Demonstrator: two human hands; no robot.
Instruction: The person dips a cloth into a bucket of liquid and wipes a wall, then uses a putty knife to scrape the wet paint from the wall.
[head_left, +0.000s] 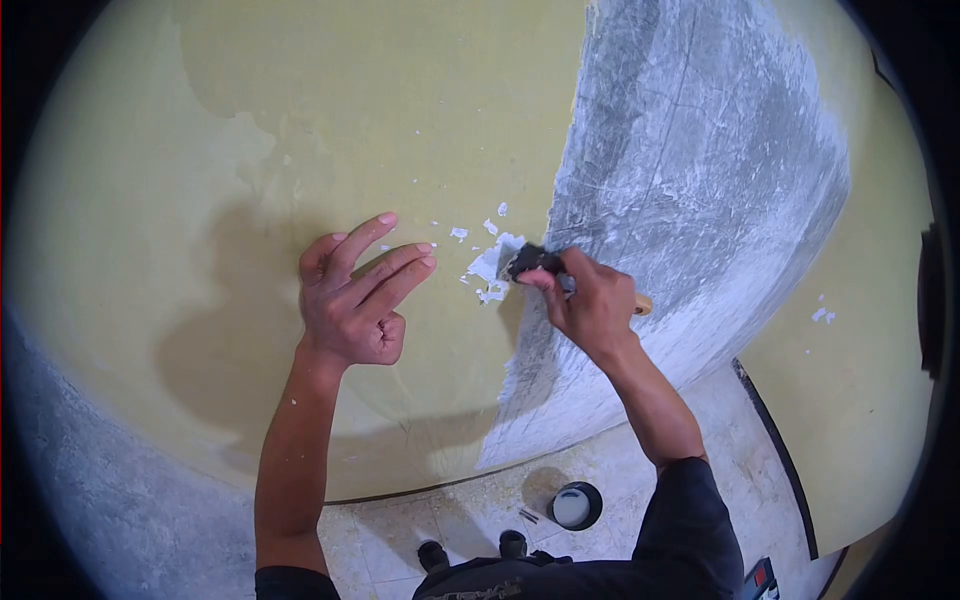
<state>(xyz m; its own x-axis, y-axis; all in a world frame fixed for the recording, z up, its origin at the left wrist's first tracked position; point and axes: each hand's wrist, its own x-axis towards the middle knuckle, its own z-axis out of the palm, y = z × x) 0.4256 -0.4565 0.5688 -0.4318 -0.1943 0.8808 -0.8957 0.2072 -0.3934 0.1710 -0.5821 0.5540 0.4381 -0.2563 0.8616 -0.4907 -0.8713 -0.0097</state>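
Note:
My right hand (595, 300) is closed around a scraper (527, 262), its dark head against the wall and a yellowish handle end poking out behind the palm. At the blade, white paint flakes (490, 262) lift and lie where the yellow-green wall paint (420, 120) breaks up. My left hand (355, 295) holds nothing; several fingers stretch toward the flakes, and it rests at or just over the painted wall, left of the scraper. Right of the blade spreads a bare grey patch (690, 170) streaked with white.
A black bucket (576, 506) with pale contents stands on the tiled floor (400, 540) near my feet. Crumbs lie along the wall's base. Another yellow-green wall section (860, 400) with a dark skirting edge is at right. A red and black object (762, 578) sits at the lower right.

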